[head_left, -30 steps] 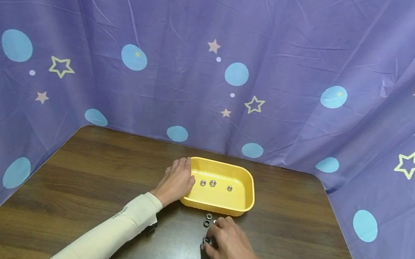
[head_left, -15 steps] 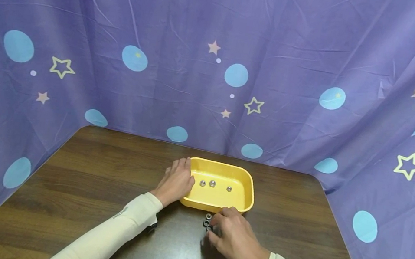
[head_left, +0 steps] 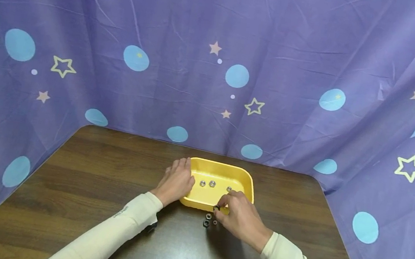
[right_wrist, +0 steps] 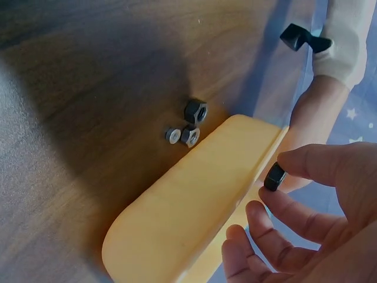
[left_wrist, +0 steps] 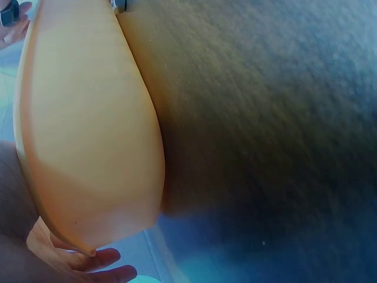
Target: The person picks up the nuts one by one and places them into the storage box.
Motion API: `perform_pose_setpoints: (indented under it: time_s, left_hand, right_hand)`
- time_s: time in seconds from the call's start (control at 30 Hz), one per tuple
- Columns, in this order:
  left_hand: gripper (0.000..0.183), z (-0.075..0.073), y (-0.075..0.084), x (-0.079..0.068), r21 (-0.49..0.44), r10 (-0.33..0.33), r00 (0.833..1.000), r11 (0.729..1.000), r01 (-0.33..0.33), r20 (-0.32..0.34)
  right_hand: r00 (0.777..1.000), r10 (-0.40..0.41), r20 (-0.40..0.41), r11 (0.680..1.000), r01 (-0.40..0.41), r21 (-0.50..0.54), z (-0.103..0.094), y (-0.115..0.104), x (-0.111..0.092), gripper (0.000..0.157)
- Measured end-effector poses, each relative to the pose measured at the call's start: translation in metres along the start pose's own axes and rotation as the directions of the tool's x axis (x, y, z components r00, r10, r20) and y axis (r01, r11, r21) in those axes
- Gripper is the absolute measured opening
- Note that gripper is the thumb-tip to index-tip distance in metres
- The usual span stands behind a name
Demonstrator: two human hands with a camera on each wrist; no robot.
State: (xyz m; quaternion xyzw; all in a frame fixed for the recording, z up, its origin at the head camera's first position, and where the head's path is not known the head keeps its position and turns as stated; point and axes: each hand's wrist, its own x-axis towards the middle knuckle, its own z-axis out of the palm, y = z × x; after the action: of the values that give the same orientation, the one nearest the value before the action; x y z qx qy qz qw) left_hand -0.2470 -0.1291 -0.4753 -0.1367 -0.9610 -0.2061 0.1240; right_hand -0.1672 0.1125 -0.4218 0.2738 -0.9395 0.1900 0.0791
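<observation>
My left hand (head_left: 176, 181) grips the left end of a yellow plastic tray (head_left: 222, 165), fingers over its rim. In the right wrist view, my right hand (right_wrist: 312, 206) pinches a black hex nut (right_wrist: 275, 176) between thumb and index finger, raised beside the tray's front wall. Inside the tray lie three silver nuts, among them a middle one (head_left: 212, 183). On the table just in front of the tray sit a larger black nut (right_wrist: 195, 111), a dark metal nut (right_wrist: 190, 135) and a small silver nut (right_wrist: 172, 135), close together.
The tray stands on a dark wood-grain table (head_left: 108, 169). A purple curtain (head_left: 182, 78) with stars and blue dots hangs behind the table and along both sides.
My right hand has picked the black nut off the table and carried it up and forward to the tray's front rim. The left hand stays on the tray.
</observation>
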Motion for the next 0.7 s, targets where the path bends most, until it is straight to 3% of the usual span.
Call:
perform_pose_setpoints:
  time_s: [0.33, 0.7]
  left_hand:
    - [0.068, -0.001, 0.001, 0.001, 0.015, 0.005, 1.000, 1.000, -0.005, -0.002]
    - [0.066, -0.002, 0.001, 0.000, 0.013, 0.000, 1.000, 1.000, 0.000, 0.006]
  right_hand:
    - [0.999, 0.039, 0.019, 0.999, -0.039, -0.005, -0.003, 0.012, 0.020, 0.011]
    - [0.986, 0.132, 0.099, 0.991, -0.130, -0.029, -0.011, 0.030, 0.053, 0.010]
